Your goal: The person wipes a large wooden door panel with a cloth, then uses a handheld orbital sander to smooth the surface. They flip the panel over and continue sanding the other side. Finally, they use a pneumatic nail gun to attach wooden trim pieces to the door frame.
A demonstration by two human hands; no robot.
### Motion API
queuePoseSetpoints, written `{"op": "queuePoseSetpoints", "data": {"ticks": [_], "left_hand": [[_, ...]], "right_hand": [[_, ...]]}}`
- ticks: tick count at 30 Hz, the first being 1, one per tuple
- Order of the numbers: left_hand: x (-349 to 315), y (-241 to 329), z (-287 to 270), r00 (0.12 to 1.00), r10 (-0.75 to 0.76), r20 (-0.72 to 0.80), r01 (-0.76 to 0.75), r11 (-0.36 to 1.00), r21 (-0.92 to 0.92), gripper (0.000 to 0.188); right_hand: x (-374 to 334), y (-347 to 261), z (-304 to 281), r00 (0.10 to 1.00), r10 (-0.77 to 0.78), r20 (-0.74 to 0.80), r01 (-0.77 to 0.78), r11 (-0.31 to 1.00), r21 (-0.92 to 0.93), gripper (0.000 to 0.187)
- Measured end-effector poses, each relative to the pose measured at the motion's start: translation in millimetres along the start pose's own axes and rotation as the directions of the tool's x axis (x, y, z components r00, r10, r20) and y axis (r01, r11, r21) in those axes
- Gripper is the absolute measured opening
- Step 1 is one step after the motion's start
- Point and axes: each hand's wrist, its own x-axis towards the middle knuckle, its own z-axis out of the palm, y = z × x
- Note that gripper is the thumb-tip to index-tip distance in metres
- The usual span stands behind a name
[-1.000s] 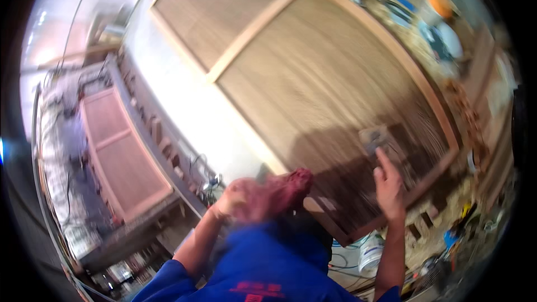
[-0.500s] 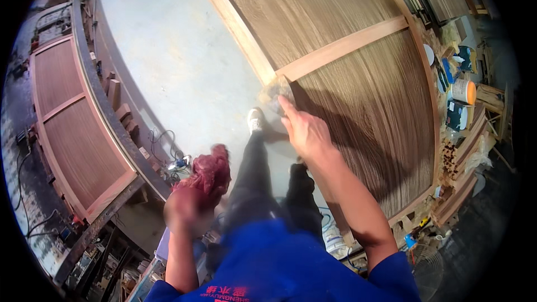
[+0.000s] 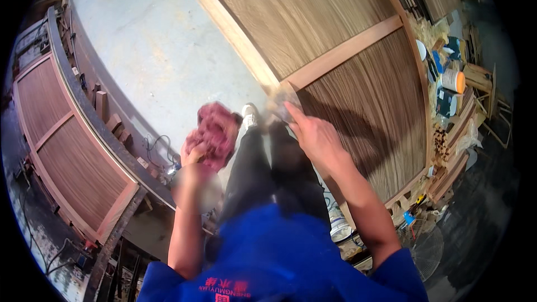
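Brown wavy-grained wood, so that's the framed panel [image 3: 347,52] filling the upper middle and right of the frame. Its long axis slants from the top left down toward the lower right, up and to the right of both hands. Right hand [image 3: 319,137] is way nearer: it's at the panel's left edge by the crossbar joint, gripping a pale pad [image 3: 281,100], index finger stretched over it. Left hand [image 3: 193,156] is left of the legs, closed around a bunched maroon cloth [image 3: 215,134], well apart from the right one and from the wood.

Can't tell how hard the pad presses, or what it's made of. Right thumb's hidden, left wrist is a smear, and the panel's far end runs off the top.
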Motion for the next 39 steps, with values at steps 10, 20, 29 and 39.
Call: {"op": "queuePoseSetpoints", "data": {"ticks": [10,20,29,39], "left_hand": [[140,-18,193,0.705,0.518,0.484,-0.439,-0.218,0.872,0.028],[91,-25,161,0.796,0.141,0.589,-0.489,-0.425,0.762,0.02],[128,-20,188,0.799,0.004,0.601,-0.537,-0.445,0.717,0.022],[130,-1,184,0.767,-0.15,0.624,-0.64,-0.107,0.761,0.016]], "right_hand": [[-81,50,-39,0.979,0.191,-0.074,-0.159,0.937,0.312,0.052],[-82,77,-29,0.986,0.134,-0.104,-0.067,0.873,0.483,0.053],[-68,59,-44,0.968,0.25,0.019,-0.223,0.826,0.518,0.053],[-70,18,-34,0.91,0.415,0.01,-0.349,0.754,0.557,0.054]]}}
